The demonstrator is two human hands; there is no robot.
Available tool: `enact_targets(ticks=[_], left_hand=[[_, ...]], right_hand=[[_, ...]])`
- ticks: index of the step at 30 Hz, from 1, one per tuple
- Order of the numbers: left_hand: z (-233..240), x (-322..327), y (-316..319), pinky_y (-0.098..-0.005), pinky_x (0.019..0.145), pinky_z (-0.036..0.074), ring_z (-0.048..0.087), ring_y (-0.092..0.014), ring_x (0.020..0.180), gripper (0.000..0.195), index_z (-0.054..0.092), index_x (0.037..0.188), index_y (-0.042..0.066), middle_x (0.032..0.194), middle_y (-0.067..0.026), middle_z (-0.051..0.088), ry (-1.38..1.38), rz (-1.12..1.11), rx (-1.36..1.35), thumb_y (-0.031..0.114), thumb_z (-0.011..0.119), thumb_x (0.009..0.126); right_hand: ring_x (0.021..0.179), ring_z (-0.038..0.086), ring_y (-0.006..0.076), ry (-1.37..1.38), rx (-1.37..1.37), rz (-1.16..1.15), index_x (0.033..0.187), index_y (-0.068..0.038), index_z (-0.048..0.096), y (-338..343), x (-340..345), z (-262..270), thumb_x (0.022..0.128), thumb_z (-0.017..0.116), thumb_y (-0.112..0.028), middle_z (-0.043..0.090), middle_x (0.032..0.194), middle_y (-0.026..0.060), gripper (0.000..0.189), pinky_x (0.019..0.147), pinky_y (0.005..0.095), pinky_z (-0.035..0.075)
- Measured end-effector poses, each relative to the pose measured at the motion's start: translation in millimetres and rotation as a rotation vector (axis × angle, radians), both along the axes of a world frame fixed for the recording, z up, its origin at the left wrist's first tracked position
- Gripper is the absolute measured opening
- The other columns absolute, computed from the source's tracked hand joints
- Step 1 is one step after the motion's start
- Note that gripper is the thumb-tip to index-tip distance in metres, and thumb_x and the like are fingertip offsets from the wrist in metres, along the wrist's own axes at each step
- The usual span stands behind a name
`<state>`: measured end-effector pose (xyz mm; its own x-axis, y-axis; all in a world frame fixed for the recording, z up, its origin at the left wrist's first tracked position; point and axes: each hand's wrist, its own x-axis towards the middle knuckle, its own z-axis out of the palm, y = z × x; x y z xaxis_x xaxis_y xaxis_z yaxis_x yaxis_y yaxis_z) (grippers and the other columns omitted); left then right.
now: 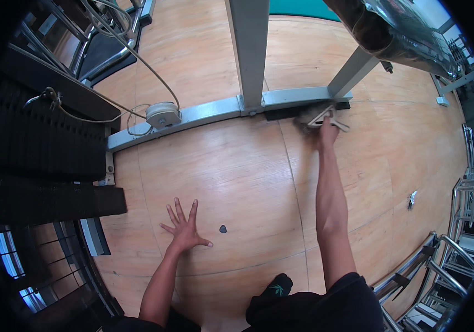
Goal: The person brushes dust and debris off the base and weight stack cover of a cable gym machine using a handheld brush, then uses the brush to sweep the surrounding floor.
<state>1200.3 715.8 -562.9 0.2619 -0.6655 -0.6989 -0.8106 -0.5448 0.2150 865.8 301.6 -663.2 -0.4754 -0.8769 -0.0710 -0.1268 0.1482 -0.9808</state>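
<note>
My right hand [329,129] grips the light frame-like handle of a hand brush [322,118], whose dark bristles are blurred. The brush is at the floor beside the right end of a grey steel base beam [212,111], close to a black strip [280,113] along the beam's foot. Lower down on the left, my left hand [185,233] is spread flat against the wood-patterned floor [228,178], fingers wide apart and holding nothing. A small dark lump [223,229] lies just right of its thumb.
A grey upright post [250,54] rises from the beam. A cable pulley [163,115] sits on the beam's left part, near a black weight stack [46,137]. A padded roll in clear plastic [398,33] overhangs at upper right. Crumpled foil [412,200] and chrome racks [432,265] are at right.
</note>
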Motion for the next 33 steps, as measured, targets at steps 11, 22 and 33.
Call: enact_targets(ticks=[11, 22, 33], left_hand=[[-18.0, -0.9, -8.4, -0.0818, 0.090, -0.006, -0.024, -0.047, 0.138, 0.142, 0.006, 0.151, 0.034, 0.153, -0.0214, -0.021, -0.075, 0.183, -0.217, 0.065, 0.084, 0.038], [-21.0, 15.8, 2.0, -0.0736, 0.098, 0.005, -0.002, -0.039, 0.142, 0.101, 0.028, 0.146, 0.024, 0.153, -0.0222, 0.002, 0.053, 0.211, -0.399, 0.053, 0.079, 0.064], [34.3, 66.7, 155.3, -0.0344, 0.065, 0.049, 0.064, -0.027, 0.069, 0.015, 0.065, 0.087, 0.001, 0.075, -0.0144, 0.067, 0.194, 0.211, -0.236, 0.014, 0.058, 0.091]], right_hand=[[0.091, 0.064, 0.0349, 0.760, 0.168, 0.988, 0.122, -0.012, 0.059, 132.7, 170.2, 133.3, 0.089, 0.058, -0.028, 0.067, 0.104, 0.0158, 0.037, 0.082, 0.0480, 0.047], [0.077, 0.066, 0.0318, 1.169, -0.389, 1.694, 0.116, -0.028, 0.067, 146.4, 188.7, 108.6, 0.083, 0.050, -0.011, 0.068, 0.085, 0.0137, 0.041, 0.073, 0.0439, 0.051], [0.083, 0.066, 0.0250, 1.326, -0.638, 1.303, 0.116, -0.025, 0.066, 193.5, 240.8, 87.7, 0.082, 0.051, -0.008, 0.067, 0.093, 0.0075, 0.040, 0.079, 0.0408, 0.044]])
